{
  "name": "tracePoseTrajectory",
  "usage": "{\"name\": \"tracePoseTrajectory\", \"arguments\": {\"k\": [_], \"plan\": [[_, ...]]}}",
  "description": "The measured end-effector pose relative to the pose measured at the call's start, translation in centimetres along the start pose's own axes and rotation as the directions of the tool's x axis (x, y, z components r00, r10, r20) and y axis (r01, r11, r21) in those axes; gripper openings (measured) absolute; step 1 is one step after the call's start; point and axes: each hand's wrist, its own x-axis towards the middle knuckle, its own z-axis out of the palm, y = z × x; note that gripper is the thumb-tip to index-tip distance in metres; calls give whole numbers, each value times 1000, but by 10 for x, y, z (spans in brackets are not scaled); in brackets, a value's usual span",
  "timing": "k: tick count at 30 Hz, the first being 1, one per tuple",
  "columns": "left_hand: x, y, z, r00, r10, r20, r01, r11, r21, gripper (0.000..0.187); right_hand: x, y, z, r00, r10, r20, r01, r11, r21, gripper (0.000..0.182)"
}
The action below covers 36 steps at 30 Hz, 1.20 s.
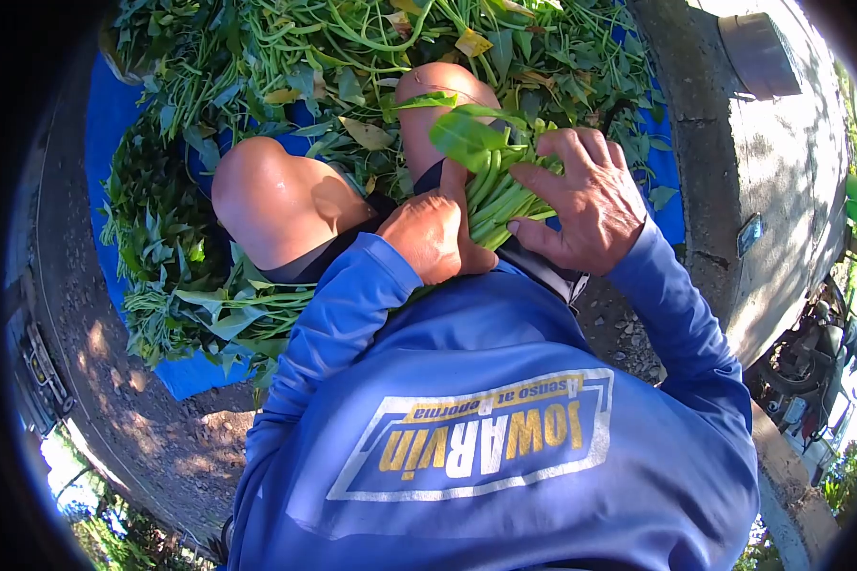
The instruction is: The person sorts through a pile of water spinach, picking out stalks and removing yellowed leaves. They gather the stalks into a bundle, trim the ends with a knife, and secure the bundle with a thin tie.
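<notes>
A bundle of green leafy stems [498,202] lies over my lap between both hands. My left hand [435,228] is wrapped round the stems from the left side, its thumb pointing up along them. On the right, my right hand [586,198] touches the bundle, its fingers bent over the stem ends and its thumb against them. One broad leaf [467,140] sticks out at the top of the bundle. Around my knees lie heaps of loose green stems and leaves [333,43], a few of them yellow.
A blue sheet [192,376] lies under the greens. To the right runs a concrete ledge [781,190] with a metal container [760,55] on it. A motorcycle [809,352] stands at the far right. Gravelly ground [152,428] shows at the lower left.
</notes>
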Motion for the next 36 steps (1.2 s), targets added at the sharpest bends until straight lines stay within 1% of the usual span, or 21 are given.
{"name": "tracePoseTrajectory", "arguments": {"k": [3, 5, 6, 8, 9, 12, 13, 16, 17, 20, 22, 23, 24, 25, 27, 28, 29, 32, 34, 35, 36], "plan": [[-1, -1, 1, 986, 167, -4, -167, 986, -21, 101, -6, 1, 13, 988, 150, 31, -152, 987, 56, 35], [-3, 6, -2, 992, 123, 38, -125, 991, 54, 98, -9, 0, 23, 948, 291, 129, -304, 948, 96, 34], [-4, 9, -3, 993, 99, 58, -104, 990, 92, 96, -13, 3, 33, 927, 344, 149, -372, 896, 242, 34], [-1, 5, -5, 989, 117, 86, -127, 984, 127, 92, -16, 15, 56, 873, 437, 215, -482, 714, 507, 35], [0, 6, -4, 989, 101, 106, -118, 978, 171, 91, -13, 20, 58, 818, 471, 330, -574, 635, 518, 38], [-2, 13, -6, 985, 103, 136, -137, 955, 265, 88, -12, 53, 60, 745, 424, 515, -616, 139, 776, 39], [-3, 14, -5, 984, 110, 141, -147, 948, 283, 87, -11, 54, 55, 773, 496, 396, -544, 195, 816, 45], [1, 8, 6, 987, 119, 109, -151, 917, 369, 85, -5, 45, 36, 921, 382, 78, -354, 738, 575, 48], [1, 9, 7, 986, 121, 117, -156, 913, 377, 85, -7, 51, 54, 949, 309, 66, -268, 676, 687, 46], [-3, 16, 3, 982, 137, 127, -174, 919, 355, 84, -10, 62, 71, 790, 595, 147, -468, 432, 771, 28], [-5, 17, 1, 978, 159, 135, -191, 942, 275, 81, -19, 84, 84, 671, 742, 2, -488, 439, 755, 24], [-5, 10, 3, 976, 193, 103, -215, 928, 305, 81, -24, 99, 88, 576, 816, -44, -551, 427, 717, 22], [-4, -2, 9, 970, 230, 76, -242, 910, 337, 80, -31, 119, 84, 482, 872, 83, -702, 328, 633, 31], [-3, -8, 13, 962, 267, 51, -267, 891, 367, 79, -47, 146, 87, 491, 871, 31, -840, 463, 284, 39], [-1, 14, -2, 986, 129, 103, -157, 924, 348, 80, -36, 141, 61, 754, 633, -178, -632, 772, 68, 57], [-2, 22, -4, 988, 55, 146, -102, 937, 335, 80, -25, 98, 13, 847, 380, -372, -335, 925, 180, 65], [-1, 3, 1, 971, 214, 107, -235, 937, 258, 83, -16, 63, -10, 927, 256, -276, -193, 953, 236, 64], [3, 8, 0, 992, 106, 72, -122, 955, 270, 90, -7, 6, -16, 980, -199, 0, 190, 938, 290, 60], [1, 8, -5, 965, 255, 60, -262, 947, 188, 93, -14, 10, 4, 983, -174, 55, 154, 953, 262, 59], [-1, 15, -9, 986, 111, 126, -127, 984, 128, 94, -17, 22, 10, 985, -147, 87, 120, 959, 257, 59], [0, 14, -8, 986, 124, 108, -138, 980, 143, 94, -16, 31, 13, 985, -122, 119, 91, 965, 244, 59]]}}
